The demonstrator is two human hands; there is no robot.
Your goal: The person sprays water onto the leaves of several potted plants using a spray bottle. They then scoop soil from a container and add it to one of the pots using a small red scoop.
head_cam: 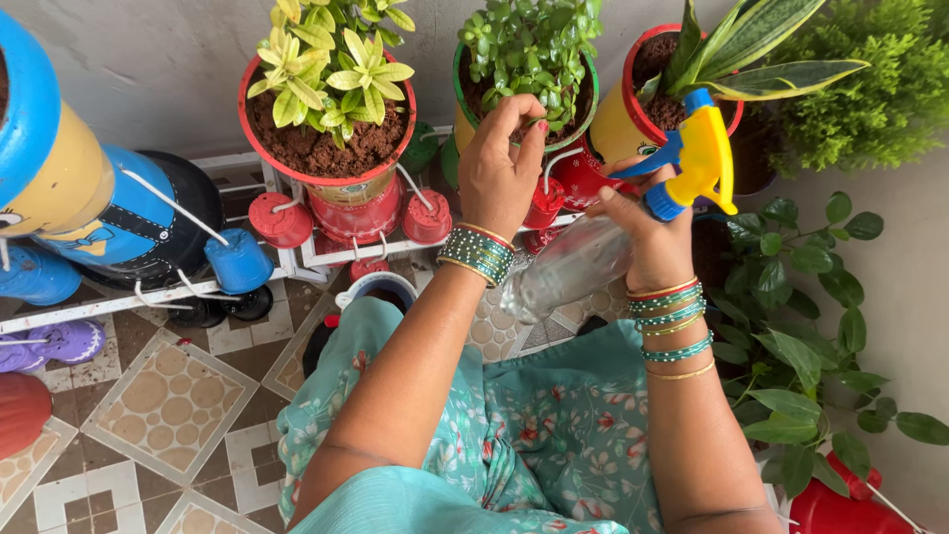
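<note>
A: Nearest first, R hand?
B: Right hand (647,232) is gripping clear spray bottle (573,265), fingers wrapping its neck, yellow-blue trigger head (700,156) pointing to 12.
A: L hand?
B: Left hand (502,163) is reaching into green-rimmed pot (463,99) at 12, fingers curling loosely on soil.
A: Farther?
B: Red-rimmed pot (259,133) is sitting at 10, w/ yellow-green leaves.
</note>
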